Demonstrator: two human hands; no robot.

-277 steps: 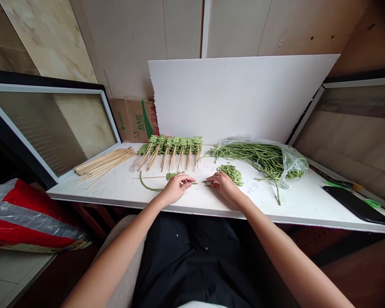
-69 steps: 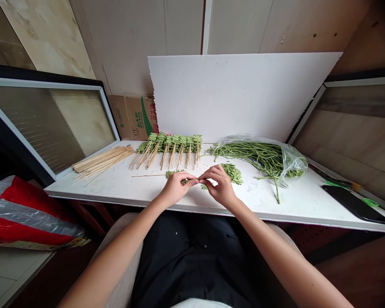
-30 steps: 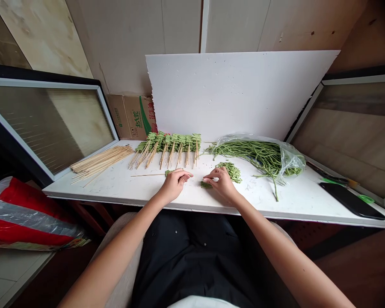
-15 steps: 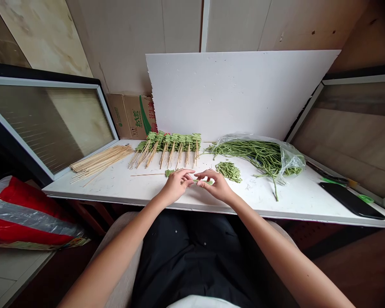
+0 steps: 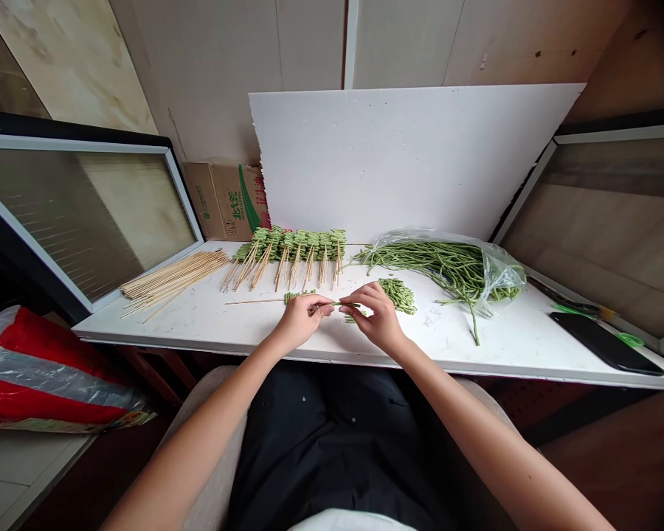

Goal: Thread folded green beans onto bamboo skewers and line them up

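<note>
My left hand [image 5: 300,318] pinches a thin bamboo skewer [image 5: 254,302] that carries a few green bean pieces [image 5: 297,296] and points left over the white table [image 5: 215,324]. Facing it, my right hand [image 5: 373,318] pinches a short green bean piece [image 5: 346,304] at the skewer's tip. A small pile of cut bean pieces [image 5: 397,293] lies just beyond my right hand. A row of finished bean skewers [image 5: 293,252] lies further back.
A bundle of bare skewers [image 5: 171,279] lies at the left. Long green beans [image 5: 448,267] spill from a clear plastic bag at the right. A black phone [image 5: 606,343] rests far right. A white foam board [image 5: 409,158] and a cardboard box [image 5: 226,200] stand behind.
My right hand picked a bean piece from the table and brought it up to the skewer tip held in my left hand. Both hands lifted slightly off the table.
</note>
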